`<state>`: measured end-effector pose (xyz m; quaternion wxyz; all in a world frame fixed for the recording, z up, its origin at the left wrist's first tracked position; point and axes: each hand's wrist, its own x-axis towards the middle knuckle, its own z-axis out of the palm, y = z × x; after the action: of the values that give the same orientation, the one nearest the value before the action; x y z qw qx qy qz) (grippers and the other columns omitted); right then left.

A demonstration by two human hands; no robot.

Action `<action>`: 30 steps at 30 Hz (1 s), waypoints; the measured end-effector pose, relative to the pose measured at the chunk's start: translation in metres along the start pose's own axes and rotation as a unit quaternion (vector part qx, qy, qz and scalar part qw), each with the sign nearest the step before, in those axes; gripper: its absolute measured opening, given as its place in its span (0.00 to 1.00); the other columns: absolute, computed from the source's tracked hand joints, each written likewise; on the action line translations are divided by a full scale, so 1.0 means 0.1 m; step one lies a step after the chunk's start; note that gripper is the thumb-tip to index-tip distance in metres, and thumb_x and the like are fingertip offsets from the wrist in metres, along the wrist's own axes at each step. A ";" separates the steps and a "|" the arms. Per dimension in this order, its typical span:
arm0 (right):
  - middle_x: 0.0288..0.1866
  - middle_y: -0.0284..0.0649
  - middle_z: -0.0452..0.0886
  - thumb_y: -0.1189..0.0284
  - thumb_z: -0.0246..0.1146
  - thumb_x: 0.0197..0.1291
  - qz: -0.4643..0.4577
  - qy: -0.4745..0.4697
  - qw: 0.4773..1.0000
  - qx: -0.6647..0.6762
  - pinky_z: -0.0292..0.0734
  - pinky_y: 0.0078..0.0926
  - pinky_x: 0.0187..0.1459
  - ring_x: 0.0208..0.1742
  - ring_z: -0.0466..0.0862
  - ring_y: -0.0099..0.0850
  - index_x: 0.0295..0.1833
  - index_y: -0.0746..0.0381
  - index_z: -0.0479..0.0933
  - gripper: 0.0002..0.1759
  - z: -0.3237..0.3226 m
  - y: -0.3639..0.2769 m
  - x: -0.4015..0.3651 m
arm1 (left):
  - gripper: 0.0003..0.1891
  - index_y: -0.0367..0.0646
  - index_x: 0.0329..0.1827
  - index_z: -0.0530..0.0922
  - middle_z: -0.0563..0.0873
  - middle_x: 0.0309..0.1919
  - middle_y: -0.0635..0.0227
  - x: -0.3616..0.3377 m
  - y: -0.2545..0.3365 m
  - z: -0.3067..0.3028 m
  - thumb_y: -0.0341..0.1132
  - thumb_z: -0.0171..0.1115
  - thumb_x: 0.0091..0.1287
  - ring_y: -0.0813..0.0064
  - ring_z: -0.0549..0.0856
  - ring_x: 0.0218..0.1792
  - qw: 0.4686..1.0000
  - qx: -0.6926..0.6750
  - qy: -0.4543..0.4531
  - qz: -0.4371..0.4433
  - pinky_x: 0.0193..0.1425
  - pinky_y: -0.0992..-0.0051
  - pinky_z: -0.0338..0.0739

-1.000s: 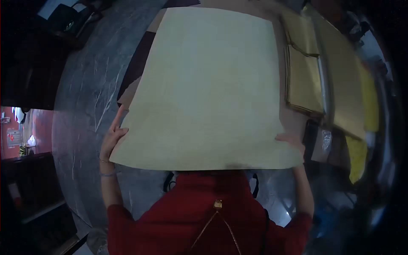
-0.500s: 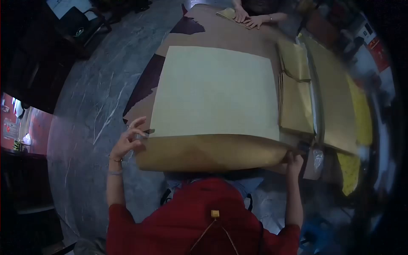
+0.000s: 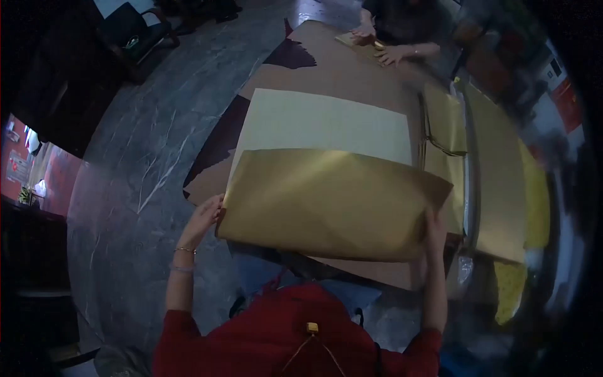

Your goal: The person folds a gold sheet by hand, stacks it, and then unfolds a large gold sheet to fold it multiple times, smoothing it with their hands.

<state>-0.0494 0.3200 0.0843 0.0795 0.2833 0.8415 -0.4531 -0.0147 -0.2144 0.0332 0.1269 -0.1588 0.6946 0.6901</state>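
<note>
A large paper sheet, gold on one side and pale cream on the other, lies on the brown-covered table. Its near part is bent over away from me, so the gold side (image 3: 326,201) covers much of the cream side (image 3: 326,122). My left hand (image 3: 206,218) is closed at the left edge of the bent part, fingertips partly hidden. At the right edge my right hand (image 3: 434,235) grips the paper, thumb on the gold face and the other fingers hidden. The bend bulges toward me and is not pressed flat.
Right of the sheet lie folded gold papers (image 3: 443,125) and a long gold sheet (image 3: 496,182). Yellow material (image 3: 512,289) hangs along the table's right side. Dark torn pieces (image 3: 289,55) lie at the left. Across the table, another person's hands (image 3: 392,55) press a small folded gold piece.
The near gold part has been carried farther over the cream side. My left hand, formerly open beside the sheet, has moved onto its edge. My right hand keeps its hold.
</note>
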 end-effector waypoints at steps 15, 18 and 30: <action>0.28 0.27 0.74 0.64 0.60 0.62 -0.016 -0.272 0.962 0.016 0.66 0.17 0.33 0.30 0.71 0.17 0.37 0.65 0.76 0.13 0.01 0.37 -0.36 | 0.10 0.36 0.41 0.77 0.80 0.30 0.76 -0.20 0.55 -0.29 0.36 0.59 0.67 0.89 0.75 0.31 0.991 0.128 0.031 -0.031 0.35 0.85 0.71; 0.28 0.27 0.73 0.65 0.59 0.62 0.043 -0.313 0.947 0.052 0.65 0.17 0.33 0.31 0.71 0.17 0.37 0.65 0.76 0.12 0.16 0.15 -0.45 | 0.10 0.37 0.41 0.77 0.80 0.30 0.76 -0.31 0.72 -0.50 0.36 0.59 0.67 0.89 0.75 0.31 0.984 0.171 0.020 -0.032 0.35 0.85 0.71; 0.34 0.29 0.74 0.65 0.54 0.68 -0.129 0.038 0.984 0.118 0.67 0.18 0.39 0.34 0.71 0.19 0.46 0.66 0.74 0.14 0.44 -0.04 0.11 | 0.09 0.40 0.45 0.77 0.80 0.34 0.78 0.82 1.60 -0.12 0.36 0.57 0.68 0.89 0.75 0.34 0.983 0.108 -0.023 0.145 0.40 0.85 0.71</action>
<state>-0.0664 0.2873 0.0574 -0.0459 0.1970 0.8138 -0.5449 -0.1524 -0.2304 0.1483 0.0576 -0.0258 0.7776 0.6256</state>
